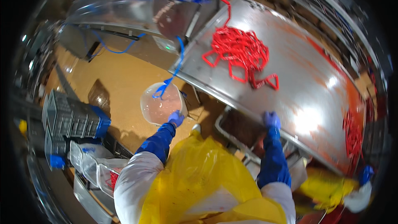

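The table (298, 87) is smooth metal (glossy enough to glare); the yellow apron (203, 166), crinkled, glossy plastic.

This looks like a factory workroom, probably for food. A broad metal surface (290, 95), smeared with red, carries a tangled heap of shiny red links (240, 49). A large machine with a clear curved cover (112, 6) stands at the far left, grey plastic crates (70, 116) nearer on the left. The wearer has a yellow plastic apron (203, 166) and blue sleeves (155, 145); yellow workwear (327, 186) also shows near right.
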{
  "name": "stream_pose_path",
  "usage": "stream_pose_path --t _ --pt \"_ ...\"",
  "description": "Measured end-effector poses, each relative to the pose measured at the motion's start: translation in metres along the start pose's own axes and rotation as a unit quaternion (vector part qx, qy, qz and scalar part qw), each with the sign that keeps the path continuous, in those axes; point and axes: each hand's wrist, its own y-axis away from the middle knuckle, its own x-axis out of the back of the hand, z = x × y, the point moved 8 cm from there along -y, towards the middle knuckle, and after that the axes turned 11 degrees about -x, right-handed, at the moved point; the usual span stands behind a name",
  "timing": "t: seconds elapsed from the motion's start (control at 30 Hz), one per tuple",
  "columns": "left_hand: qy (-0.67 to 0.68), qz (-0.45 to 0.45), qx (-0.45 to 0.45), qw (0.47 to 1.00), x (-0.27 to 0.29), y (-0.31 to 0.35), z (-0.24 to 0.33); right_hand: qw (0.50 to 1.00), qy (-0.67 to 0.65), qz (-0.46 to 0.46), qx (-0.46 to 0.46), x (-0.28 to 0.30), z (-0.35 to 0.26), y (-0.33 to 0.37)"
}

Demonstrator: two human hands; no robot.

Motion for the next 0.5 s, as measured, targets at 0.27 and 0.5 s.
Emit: stream_pose_path --t 0.27,0.5 --pt "-0.039 -0.008 0.019 0.999 0.0 -0.011 0.02 0.999 0.002 0.022 -0.044 0.003 0.016 -0.003" --pt "-0.058 0.025 0.007 0.998 0.005 -0.01 0.02 0.998 -0.021 0.031 -0.042 0.004 0.012 0.0"
